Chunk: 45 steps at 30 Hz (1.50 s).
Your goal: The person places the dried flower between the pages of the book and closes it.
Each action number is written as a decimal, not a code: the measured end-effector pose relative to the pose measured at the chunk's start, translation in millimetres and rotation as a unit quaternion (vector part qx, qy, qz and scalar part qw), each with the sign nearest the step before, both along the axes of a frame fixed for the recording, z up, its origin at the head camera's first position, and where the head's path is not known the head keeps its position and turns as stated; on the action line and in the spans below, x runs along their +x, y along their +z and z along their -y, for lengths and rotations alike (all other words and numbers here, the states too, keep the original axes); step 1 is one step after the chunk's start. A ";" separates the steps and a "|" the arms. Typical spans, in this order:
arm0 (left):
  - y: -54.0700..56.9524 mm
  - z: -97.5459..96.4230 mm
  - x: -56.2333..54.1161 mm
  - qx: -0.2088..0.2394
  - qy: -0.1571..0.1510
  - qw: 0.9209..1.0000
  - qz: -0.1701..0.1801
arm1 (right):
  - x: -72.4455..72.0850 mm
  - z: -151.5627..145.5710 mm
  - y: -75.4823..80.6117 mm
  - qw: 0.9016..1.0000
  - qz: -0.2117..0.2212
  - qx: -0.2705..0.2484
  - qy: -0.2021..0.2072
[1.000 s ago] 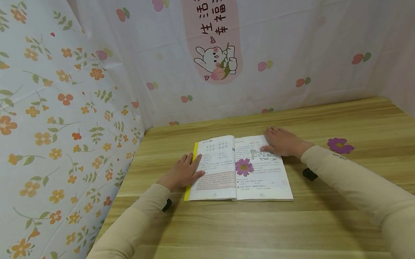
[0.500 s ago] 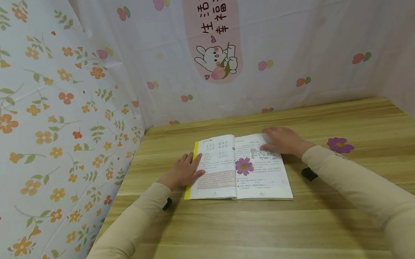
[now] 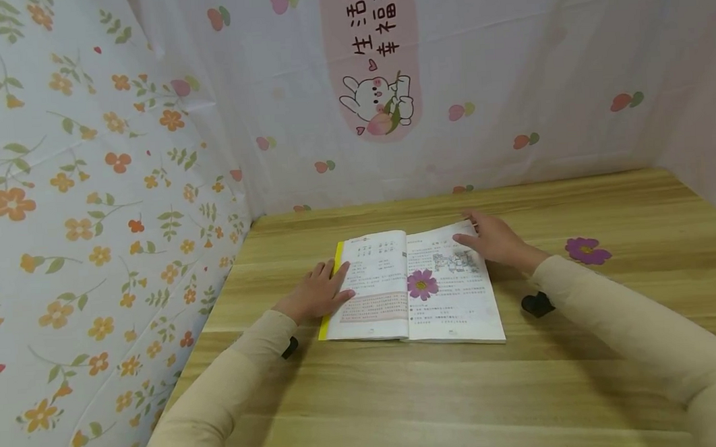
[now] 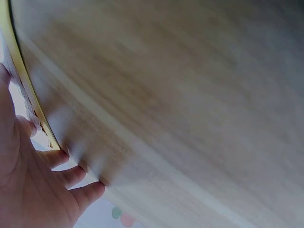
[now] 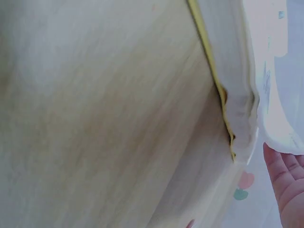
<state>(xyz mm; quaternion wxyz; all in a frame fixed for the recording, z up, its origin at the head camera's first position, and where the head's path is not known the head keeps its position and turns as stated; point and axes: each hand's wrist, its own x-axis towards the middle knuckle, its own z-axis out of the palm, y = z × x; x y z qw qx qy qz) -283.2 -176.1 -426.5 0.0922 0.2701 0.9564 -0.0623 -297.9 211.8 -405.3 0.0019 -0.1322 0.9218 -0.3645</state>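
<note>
An open book [image 3: 369,317] with a yellow cover edge lies on the table. My left hand [image 3: 320,291] rests on its left edge, fingers extended and thumb over the printed page; in the left wrist view the fingertips of that hand [image 4: 42,190] reach past the yellow edge to the wood. At the upper right corner my right hand [image 3: 497,242] pinches a page [image 3: 453,293], thumb on top and fingers behind, and the corner is raised. In the right wrist view the lifted page [image 5: 282,137] curves above the right fingers [image 5: 285,175]. A pinkish-purple flower [image 3: 423,285] lies beside the spine.
A second purple flower [image 3: 587,250] lies on the wooden table [image 3: 452,401] to the right of the book. Floral cloth [image 3: 91,231] hangs on the left, and a printed curtain [image 3: 495,61] hangs behind the table.
The right hand has gone from lying flat on the right page to pinching its upper corner and raising it slightly. The left hand stays on the book's left edge.
</note>
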 end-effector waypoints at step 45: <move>3.6 2.9 -1.0 0.020 -0.016 1.000 0.009 | 63.4 87.1 0.4 0.948 0.140 -0.270 0.096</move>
